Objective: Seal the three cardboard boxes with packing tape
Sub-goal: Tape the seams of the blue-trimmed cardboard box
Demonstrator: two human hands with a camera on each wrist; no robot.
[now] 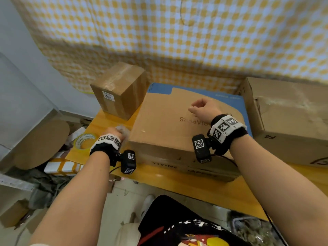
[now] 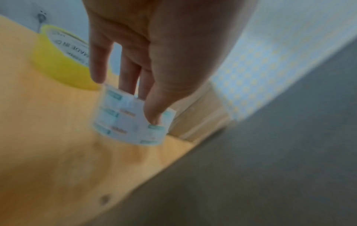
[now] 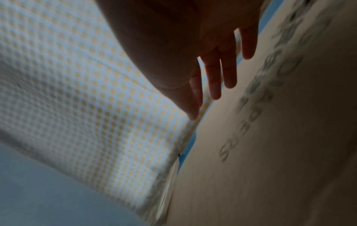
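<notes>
On the wooden table [image 1: 204, 185] stand three cardboard boxes: a small taped box [image 1: 120, 89] at the back left, a wide flat box [image 1: 174, 125] in the middle, and a big box [image 1: 287, 118] on the right. My left hand [image 1: 113, 132] is down at the flat box's left side. There it pinches a clear tape roll [image 2: 131, 120] between thumb and fingers, with the roll's lower edge close to the table [image 2: 48, 137]. My right hand [image 1: 197, 107] hovers over the flat box's top [image 3: 270, 137], fingers [image 3: 214, 79] relaxed and holding nothing.
A yellow tape roll [image 1: 85, 141] lies on the table's left edge, just left of my left hand. A yellow-checked cloth [image 1: 177, 41] hangs behind the boxes. Cardboard pieces and clutter [image 1: 40, 144] lie on the floor to the left. A blue sheet [image 1: 159, 87] shows under the flat box's flap.
</notes>
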